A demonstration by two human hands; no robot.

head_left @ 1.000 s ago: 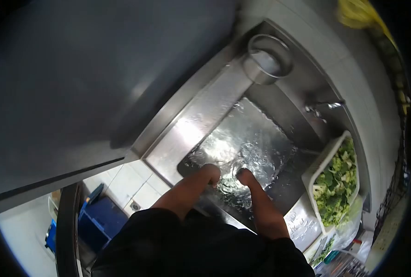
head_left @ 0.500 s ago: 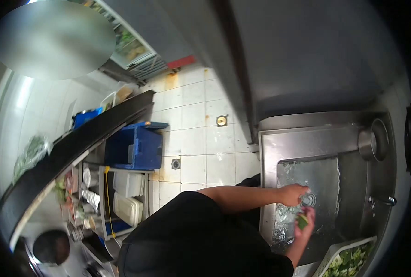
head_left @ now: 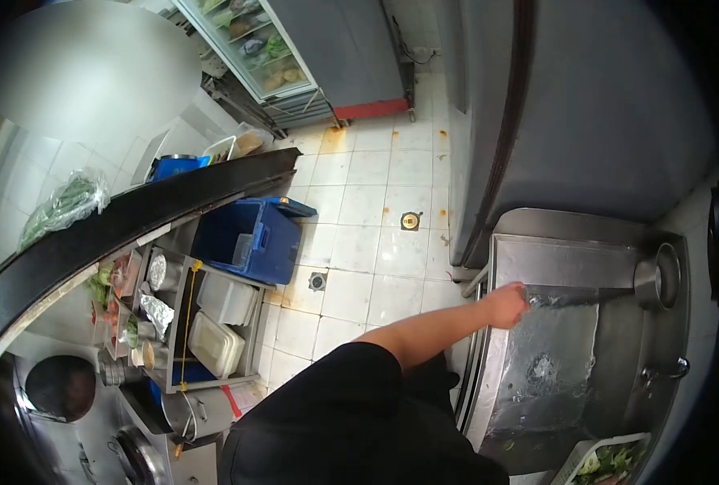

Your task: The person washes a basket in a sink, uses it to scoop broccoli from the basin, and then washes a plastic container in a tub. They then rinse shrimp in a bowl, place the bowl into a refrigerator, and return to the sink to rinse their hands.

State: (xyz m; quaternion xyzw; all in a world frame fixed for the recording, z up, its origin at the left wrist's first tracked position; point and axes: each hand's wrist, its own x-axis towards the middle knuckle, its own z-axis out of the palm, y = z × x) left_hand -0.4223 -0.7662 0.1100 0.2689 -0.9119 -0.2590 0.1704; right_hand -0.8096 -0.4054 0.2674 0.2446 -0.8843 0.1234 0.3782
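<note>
Steel sink (head_left: 565, 263): one, under and beyond the fingers, its lower end cut off by the frame.
Left hand (head_left: 506, 305): at the sink's near corner, beside the water; its fingers are curled in close together, and what they may hold cannot be made out.
Right hand: out of sight, so its fingers cannot be told.
Water (head_left: 529, 400): in the basin, just past the fingertips and spreading below them in view, with one frothy patch well apart from the hand.
Green scrap (head_left: 509, 445): one small piece, well below the fingers in view, too small to name.
Basket (head_left: 646, 439): one, white, far to the lower right of the fingers, partly cut off; its leafy pieces (head_left: 610, 461) overlap too much to count.
Metal pot (head_left: 647, 279): one, tilted toward the right of the fingers, its inside hard to read.
Faucet (head_left: 668, 369): one, lower right of the fingers, across the basin.
Floor drains (head_left: 317, 281): two, left of the fingers.
Blue bin (head_left: 274, 246): one, farther left of the fingers, open, holding something clear and indistinct.
Blurred oval (head_left: 92, 73): one, far upper left of the fingers, covering whatever lies behind.
</note>
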